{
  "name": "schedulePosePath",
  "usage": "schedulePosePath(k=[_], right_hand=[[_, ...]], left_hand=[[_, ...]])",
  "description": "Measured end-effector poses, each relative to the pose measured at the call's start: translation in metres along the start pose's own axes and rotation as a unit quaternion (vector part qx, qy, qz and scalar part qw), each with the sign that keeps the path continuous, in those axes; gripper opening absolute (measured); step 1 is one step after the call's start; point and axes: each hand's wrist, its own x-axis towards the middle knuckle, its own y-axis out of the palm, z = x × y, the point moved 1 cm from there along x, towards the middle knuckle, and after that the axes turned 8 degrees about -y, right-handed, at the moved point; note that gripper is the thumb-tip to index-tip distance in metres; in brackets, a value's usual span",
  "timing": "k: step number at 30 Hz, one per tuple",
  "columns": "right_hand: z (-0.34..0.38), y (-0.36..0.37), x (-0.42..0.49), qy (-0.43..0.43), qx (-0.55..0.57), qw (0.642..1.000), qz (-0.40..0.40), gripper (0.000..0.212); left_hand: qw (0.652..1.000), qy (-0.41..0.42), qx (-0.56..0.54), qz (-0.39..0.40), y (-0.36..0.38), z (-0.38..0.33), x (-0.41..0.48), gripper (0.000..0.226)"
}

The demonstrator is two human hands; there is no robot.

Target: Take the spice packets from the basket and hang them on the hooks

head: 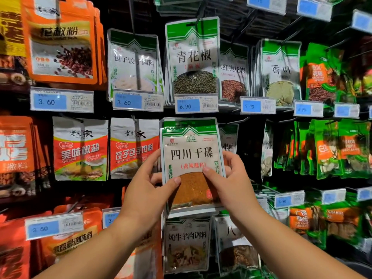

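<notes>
A green-and-white spice packet [191,156] with reddish-orange powder in its window is held upright in front of the middle row of the rack. My left hand [149,184] pinches its left edge, thumb on the front and fingers behind. My right hand [227,178] pinches its right edge the same way. The packet's top sits just below the 6.90 price tag [196,104]. The hook behind it is hidden by the packet. No basket is in view.
Rows of hanging spice packets fill the rack: orange ones [62,43] at left, green-and-white ones [193,57] in the middle, green ones [338,150] at right. Price tags [61,100] stick out on hook ends. More packets [187,244] hang directly below my hands.
</notes>
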Motion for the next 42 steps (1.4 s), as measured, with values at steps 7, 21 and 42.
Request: schedulePosePath(k=[7,21,42], right_hand=[[0.001,-0.001,0.010,-0.032,-0.040,0.999,-0.011,0.063],[0.004,0.000,0.027,-0.027,-0.073,0.997,0.028,0.080],[0.009,0.006,0.037,-0.001,-0.245,0.966,0.079,0.091]], left_hand=[[1.000,0.011,-0.001,0.017,0.001,-0.003,0.005,0.082],[0.999,0.016,0.017,0.046,0.001,-0.006,0.021,0.090],[0.990,0.015,0.130,0.042,-0.004,-0.006,0.042,0.105]])
